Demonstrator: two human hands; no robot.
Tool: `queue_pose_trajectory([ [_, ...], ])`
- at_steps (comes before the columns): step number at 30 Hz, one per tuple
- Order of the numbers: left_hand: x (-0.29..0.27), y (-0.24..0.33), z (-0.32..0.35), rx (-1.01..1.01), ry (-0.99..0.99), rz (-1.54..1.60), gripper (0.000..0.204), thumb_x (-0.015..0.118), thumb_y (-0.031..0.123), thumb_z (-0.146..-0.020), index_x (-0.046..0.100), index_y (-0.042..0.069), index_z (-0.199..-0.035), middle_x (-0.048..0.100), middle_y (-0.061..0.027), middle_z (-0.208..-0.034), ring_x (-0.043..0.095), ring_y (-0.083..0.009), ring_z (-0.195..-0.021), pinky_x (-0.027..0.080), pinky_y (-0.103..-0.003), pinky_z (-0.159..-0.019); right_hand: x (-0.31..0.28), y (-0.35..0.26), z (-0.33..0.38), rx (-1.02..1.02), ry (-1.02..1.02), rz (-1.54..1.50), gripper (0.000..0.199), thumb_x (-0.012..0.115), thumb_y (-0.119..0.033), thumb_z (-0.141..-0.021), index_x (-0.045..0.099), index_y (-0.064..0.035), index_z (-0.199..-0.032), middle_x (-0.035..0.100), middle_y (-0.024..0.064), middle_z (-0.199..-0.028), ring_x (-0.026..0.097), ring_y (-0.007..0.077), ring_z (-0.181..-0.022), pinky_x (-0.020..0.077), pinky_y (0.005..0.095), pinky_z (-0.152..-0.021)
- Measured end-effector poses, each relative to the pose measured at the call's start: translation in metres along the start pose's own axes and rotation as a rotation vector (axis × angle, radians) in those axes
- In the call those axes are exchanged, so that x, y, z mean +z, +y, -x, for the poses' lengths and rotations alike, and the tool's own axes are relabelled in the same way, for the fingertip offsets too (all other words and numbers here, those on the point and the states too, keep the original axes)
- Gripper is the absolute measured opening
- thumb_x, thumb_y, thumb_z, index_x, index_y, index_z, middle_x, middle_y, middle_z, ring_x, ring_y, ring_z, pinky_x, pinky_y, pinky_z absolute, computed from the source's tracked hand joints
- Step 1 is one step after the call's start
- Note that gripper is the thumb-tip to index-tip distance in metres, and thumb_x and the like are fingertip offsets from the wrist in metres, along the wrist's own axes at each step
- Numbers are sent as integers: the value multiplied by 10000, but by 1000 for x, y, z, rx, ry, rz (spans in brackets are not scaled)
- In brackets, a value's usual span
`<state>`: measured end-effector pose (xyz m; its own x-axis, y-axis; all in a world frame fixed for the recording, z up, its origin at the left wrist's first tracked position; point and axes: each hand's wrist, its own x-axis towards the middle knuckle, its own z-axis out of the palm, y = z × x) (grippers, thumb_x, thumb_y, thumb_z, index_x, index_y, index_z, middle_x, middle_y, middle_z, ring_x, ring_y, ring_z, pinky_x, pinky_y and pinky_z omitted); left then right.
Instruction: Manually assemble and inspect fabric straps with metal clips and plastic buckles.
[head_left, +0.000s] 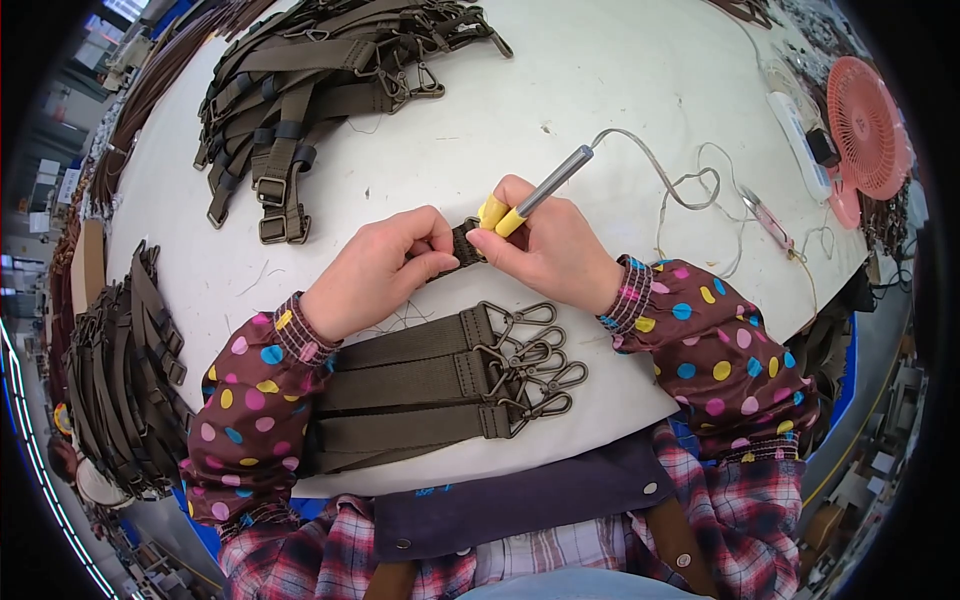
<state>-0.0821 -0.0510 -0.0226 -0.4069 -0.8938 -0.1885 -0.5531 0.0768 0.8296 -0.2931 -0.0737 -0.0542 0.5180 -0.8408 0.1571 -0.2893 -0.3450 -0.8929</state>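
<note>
The left grip is pinching a dark strap between thumb and fingers, near the middle of the frame, most likely so the small piece is not wobbling. The right grip is squeezing a pen-like tool with a grey handle and a yellow lower part, a bit like holding a crayon, perhaps so the tip is easy to steer. Its tip is hiding behind the fingers, so I can't tell if it is touching the strap. Something yellow is covering a fingertip of that hand, maybe to guard the skin. A thin cord is looping away to the upper right, out of the way of the hands. Below the hands, flat straps are lying side by side on the white table, with their metal clips all pointing right, maybe so they are easy to grab. A big pile of straps is sitting at the upper left, and a pink fan is standing at the upper right. Little blue marks are showing on the dark apron at the bottom, but they are too small to read.
</note>
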Motion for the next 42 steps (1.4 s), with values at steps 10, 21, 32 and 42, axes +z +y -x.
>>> queue_pose_trajectory([
  [10, -31, 16, -18, 187, -281, -289, 277, 704, 39, -784, 558, 49, -1020, 521, -52, -926, 545, -164, -762, 485, -292, -700, 1, -1, 1, -8, 22, -158, 193, 641, -106, -870, 460, -40, -877, 496, -16, -696, 432, 29, -587, 350, 200, -508],
  [21, -27, 2, -47, 279, -438, -351, 169, 667, 105, -841, 560, 44, -957, 503, -50, -889, 522, -181, -778, 455, -305, -704, 2, 2, 1, -9, -9, -107, 201, 639, -122, -873, 459, -34, -872, 516, -3, -698, 453, 32, -587, 361, 198, -503],
  [32, -23, -5, -44, 322, -357, -310, 153, 642, 121, -869, 535, 24, -919, 510, -58, -907, 543, -203, -814, 463, -307, -728, 5, 4, -1, -59, -7, -21, 338, 685, -252, -847, 432, -29, -842, 579, 92, -643, 583, 204, -536, 441, 305, -491],
  [42, -23, -4, -44, 305, -360, -315, 148, 641, 112, -866, 538, 26, -927, 508, -55, -905, 538, -197, -812, 460, -306, -733, 6, 6, -1, -81, 1, -6, 335, 680, -257, -851, 433, -30, -846, 573, 92, -630, 574, 209, -526, 430, 311, -483],
])
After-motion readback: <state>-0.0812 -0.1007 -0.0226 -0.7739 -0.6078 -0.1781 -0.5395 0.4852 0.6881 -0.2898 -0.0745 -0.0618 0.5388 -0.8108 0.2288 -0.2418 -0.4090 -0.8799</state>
